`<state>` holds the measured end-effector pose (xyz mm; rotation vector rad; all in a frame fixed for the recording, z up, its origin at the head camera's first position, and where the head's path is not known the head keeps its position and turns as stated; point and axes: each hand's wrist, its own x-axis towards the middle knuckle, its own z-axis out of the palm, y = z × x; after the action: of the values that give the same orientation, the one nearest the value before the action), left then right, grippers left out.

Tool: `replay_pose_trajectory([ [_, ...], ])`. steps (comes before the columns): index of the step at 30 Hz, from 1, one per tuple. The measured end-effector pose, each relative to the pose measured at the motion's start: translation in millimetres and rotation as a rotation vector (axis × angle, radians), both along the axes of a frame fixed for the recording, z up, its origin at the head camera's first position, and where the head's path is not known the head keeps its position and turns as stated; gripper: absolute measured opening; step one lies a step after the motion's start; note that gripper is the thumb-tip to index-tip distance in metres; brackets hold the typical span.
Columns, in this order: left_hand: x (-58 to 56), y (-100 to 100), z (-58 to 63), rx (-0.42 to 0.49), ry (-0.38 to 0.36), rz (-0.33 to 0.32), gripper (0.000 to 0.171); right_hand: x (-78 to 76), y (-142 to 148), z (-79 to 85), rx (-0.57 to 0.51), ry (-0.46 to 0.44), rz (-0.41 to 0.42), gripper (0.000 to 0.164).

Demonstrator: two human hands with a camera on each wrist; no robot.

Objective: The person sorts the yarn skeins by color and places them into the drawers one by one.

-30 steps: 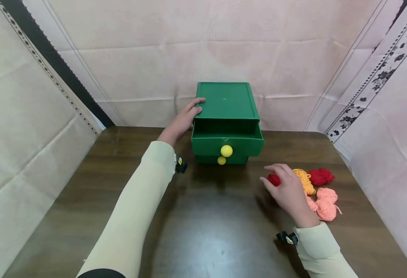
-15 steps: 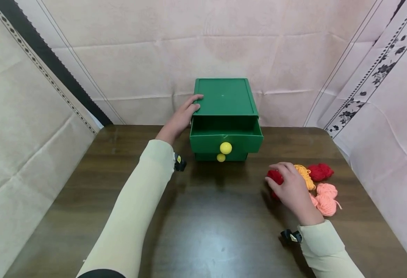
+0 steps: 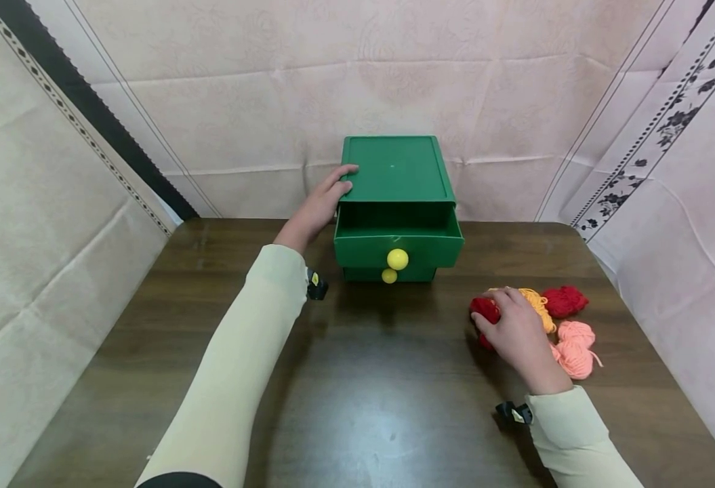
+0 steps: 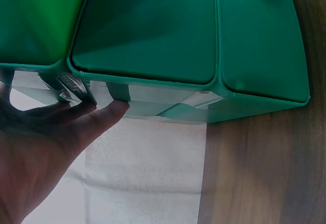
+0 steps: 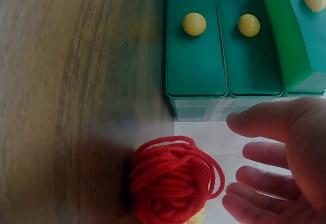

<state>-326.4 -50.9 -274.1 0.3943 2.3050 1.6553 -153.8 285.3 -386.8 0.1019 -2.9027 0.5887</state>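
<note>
My left hand (image 3: pixel 320 207) rests against the upper left edge of a green drawer cabinet (image 3: pixel 390 166). In the left wrist view its fingers lie extended against the cabinet's side. The top drawer (image 3: pixel 363 252) is pulled out, with a round yellow knob (image 3: pixel 397 259), and its visible inside holds nothing. At the right, my right hand (image 3: pixel 518 335) hovers over a red ball of yarn (image 3: pixel 485 310), partly covering it. The right wrist view shows its fingers spread and apart from the red yarn (image 5: pixel 170 183).
Right of my right hand lie a yellow yarn bundle (image 3: pixel 538 306), another red yarn ball (image 3: pixel 564 301) and pink yarn (image 3: pixel 575 349), partly hidden. A pale cloth (image 3: pixel 272 102) hangs behind the brown wooden table (image 3: pixel 308 393). The cabinet stands near its far edge.
My right hand has shifted a little to the right, showing more of the red yarn beneath it. The head view has tilted slightly. My left hand stays at the cabinet.
</note>
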Motion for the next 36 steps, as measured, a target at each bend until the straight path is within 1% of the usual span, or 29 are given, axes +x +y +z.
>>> replay_pose_trajectory([
  [8, -0.6, 0, -1.1, 0.005, -0.010, -0.003, 0.044, -2.1, 1, 1.0, 0.044, -0.069, -0.012, 0.051],
  [16, -0.1, -1, -1.4, 0.010, -0.004, -0.004, 0.044, -6.4, 3, -5.9, 0.059, -0.136, -0.017, 0.056],
  [27, 1.1, -1, 0.0, 0.014, 0.006, -0.007, 0.044, -12.4, 3, -12.4, 0.074, -0.173, -0.016, 0.059],
  [36, 2.1, -1, 0.6, 0.002, 0.012, -0.012, 0.045, -16.1, 3, -20.3, 0.063, -0.176, -0.003, 0.058],
])
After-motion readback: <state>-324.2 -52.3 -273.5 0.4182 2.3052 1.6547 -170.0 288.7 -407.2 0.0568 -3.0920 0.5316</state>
